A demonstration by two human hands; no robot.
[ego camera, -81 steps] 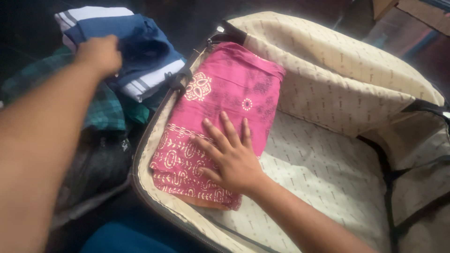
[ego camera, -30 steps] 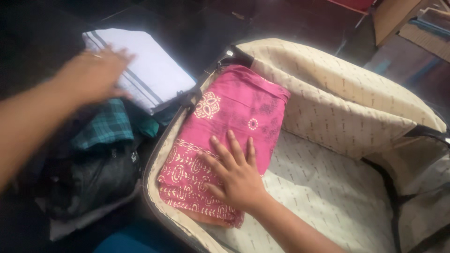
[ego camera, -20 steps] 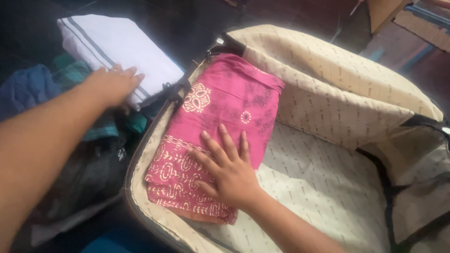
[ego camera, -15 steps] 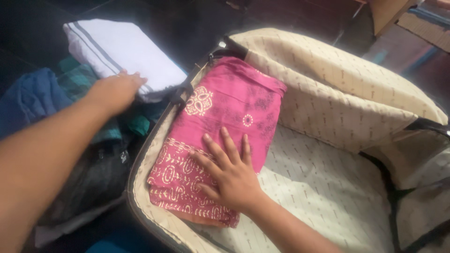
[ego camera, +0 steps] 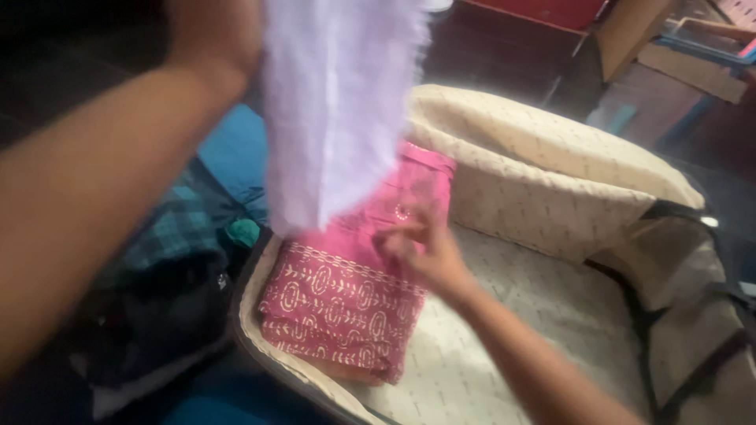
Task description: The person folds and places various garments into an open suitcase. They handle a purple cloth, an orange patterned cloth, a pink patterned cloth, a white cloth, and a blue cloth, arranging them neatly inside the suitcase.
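Holding a white cloth (ego camera: 339, 102) up in my closed left hand (ego camera: 214, 35), I rest my open right hand (ego camera: 421, 248) on 1 pink cloth (ego camera: 346, 303) already in the suitcase (ego camera: 551, 157); the white one is not yet in.

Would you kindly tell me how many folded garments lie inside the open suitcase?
1: the pink patterned folded garment at the beige-lined suitcase's left end; others may be hidden.

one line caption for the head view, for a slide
Left hand lifts white cloth over open suitcase; right hand on pink garment.
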